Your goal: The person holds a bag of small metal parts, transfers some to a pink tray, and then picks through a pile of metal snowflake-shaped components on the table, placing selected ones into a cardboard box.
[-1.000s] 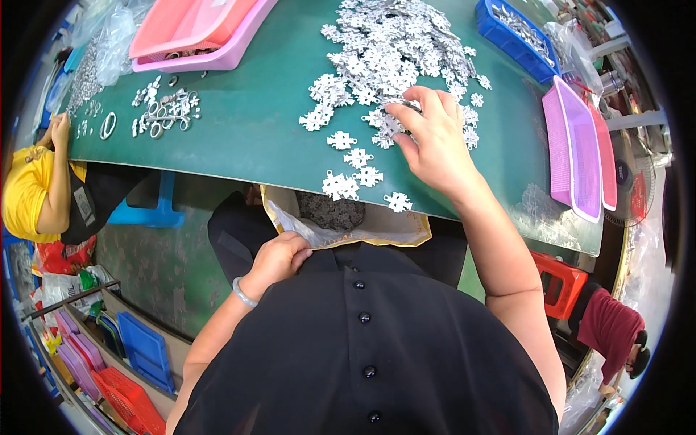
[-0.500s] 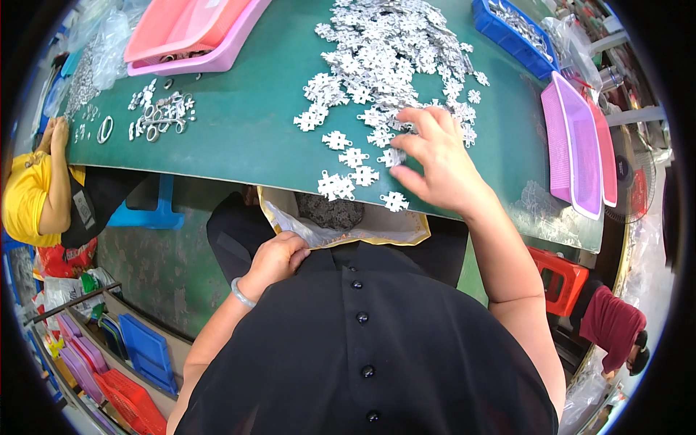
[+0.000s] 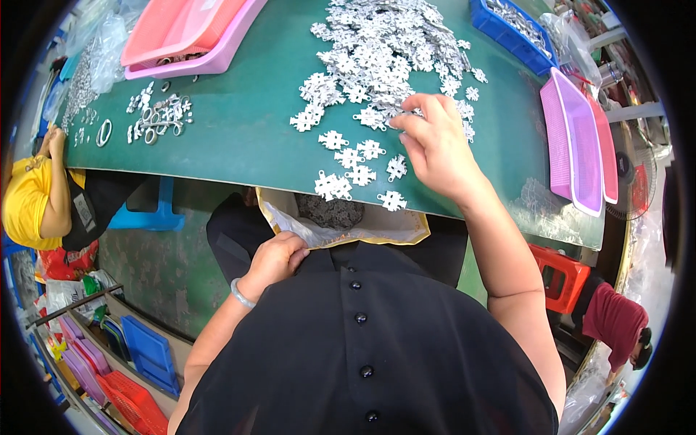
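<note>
Bag [image 3: 341,221] of crinkled plastic with a yellowish rim, open-mouthed, hanging just below the near edge of the green table [image 3: 239,138], directly between the two hands. Left hand [image 3: 279,257] closed on the bag's near-left rim, fingers curled tight around the plastic; pale bangle on that wrist. Right hand [image 3: 435,145] resting palm-down on the tabletop beyond the bag, fingers bent and spread loosely over small white metal parts [image 3: 348,156]; whether any part is pinched under the fingertips cannot be told. Scattered parts lying just left of the right hand, a few at the table edge above the bag mouth. Large heap of the same parts [image 3: 391,51] just beyond the right hand's fingertips. Purple tray [image 3: 573,145] well right of the right hand. Pink tray [image 3: 188,32] and metal rings [image 3: 156,116] far left of it. Blue bin [image 3: 507,29] beyond the heap
</note>
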Available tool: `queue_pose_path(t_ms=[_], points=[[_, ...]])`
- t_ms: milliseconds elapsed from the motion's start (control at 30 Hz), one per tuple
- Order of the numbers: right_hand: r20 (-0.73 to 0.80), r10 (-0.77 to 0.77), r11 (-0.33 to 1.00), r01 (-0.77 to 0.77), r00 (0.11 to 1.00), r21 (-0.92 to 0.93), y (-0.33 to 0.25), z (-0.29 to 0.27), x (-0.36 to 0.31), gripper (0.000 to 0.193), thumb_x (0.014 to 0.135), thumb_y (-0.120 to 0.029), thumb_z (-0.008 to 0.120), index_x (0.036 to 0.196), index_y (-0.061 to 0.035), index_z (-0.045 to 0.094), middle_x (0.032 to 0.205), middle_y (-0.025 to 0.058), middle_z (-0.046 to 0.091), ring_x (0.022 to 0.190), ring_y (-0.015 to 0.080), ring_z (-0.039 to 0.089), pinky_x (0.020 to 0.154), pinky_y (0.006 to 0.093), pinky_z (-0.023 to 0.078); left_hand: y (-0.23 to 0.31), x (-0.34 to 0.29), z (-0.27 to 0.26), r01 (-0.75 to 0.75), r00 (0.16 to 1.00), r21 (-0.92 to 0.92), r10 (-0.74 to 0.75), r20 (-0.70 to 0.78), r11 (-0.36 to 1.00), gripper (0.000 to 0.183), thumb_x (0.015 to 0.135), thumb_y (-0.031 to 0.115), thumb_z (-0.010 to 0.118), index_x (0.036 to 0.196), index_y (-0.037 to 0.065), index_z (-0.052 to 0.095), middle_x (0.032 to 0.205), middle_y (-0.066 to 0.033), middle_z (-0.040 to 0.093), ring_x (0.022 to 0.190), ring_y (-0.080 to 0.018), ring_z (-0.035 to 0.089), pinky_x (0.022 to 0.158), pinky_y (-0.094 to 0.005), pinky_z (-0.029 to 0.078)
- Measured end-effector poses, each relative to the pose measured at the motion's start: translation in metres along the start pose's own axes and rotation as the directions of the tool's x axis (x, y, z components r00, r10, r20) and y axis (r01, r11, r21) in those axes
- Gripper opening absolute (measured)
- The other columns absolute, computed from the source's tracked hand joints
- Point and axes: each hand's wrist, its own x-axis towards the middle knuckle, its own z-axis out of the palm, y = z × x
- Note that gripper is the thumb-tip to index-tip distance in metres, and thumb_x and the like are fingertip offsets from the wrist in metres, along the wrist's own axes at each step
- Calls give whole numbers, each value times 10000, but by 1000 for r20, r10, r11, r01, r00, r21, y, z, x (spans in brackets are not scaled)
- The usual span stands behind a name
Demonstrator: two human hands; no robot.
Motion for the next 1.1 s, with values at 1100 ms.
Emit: queue_pose_path(t_ms=[1100], points=[[177, 25, 993, -5, 984, -114, -8, -1, 9, 170, 770, -138, 646, 931, -113, 695, 873, 52, 554, 914, 256, 526, 846, 440, 389, 2, 1, -1, 17, 1000, -20, -17, -6, 1000, 98, 769, 40, 698, 838, 38, 629, 806, -111, 617, 768, -316, 618, 669, -369, 505]])
